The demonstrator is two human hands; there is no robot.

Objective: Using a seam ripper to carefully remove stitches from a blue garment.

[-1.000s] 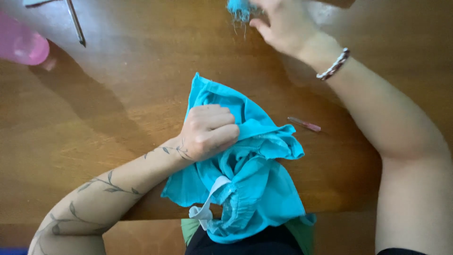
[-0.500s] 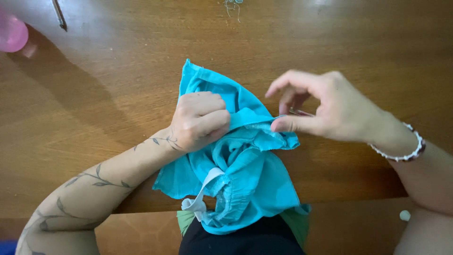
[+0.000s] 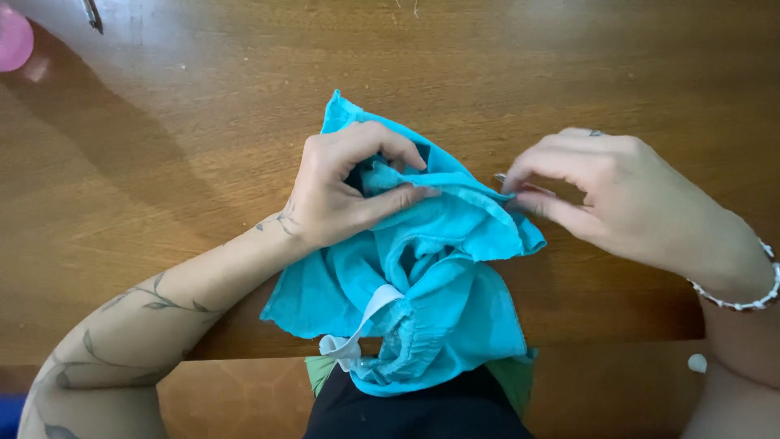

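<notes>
**A:** What's hard to make out here?

**B:** Mostly what the right hand (image 3: 630, 199) has. Its thumb and forefinger are pinched narrow at the right edge of the turquoise cloth (image 3: 422, 276), and a thin sliver of something pale pokes out between the fingertips. It is too small to tell what it is. So I cannot tell whether that grip holds the sliver, the fabric's hem, or both.

**A:** And the other hand?

**B:** The left hand (image 3: 345, 191) is at the centre of the frame, with its grip closed on a bunched fold of the cloth, thumb on top and fingers curled over. The fold hides the fingertips.

**A:** Where does the cloth sit?

**B:** On the wooden surface (image 3: 203, 138), centre to lower centre, and it spills over the near edge onto the person's lap. A white strap (image 3: 357, 325) loops out at its lower left (its ends are buried in the folds).

**A:** Anything cut off?

**B:** A pink round thing (image 3: 15, 39) at the upper left is clipped by the frame edge, and so is a dark slim tool (image 3: 91, 15) at the top. Both forearms run out of the bottom corners.

**A:** Room to move?

**B:** Bare wood lies above the cloth and to both sides. The near edge of the surface crosses the lower frame, just under the wrists.
</notes>
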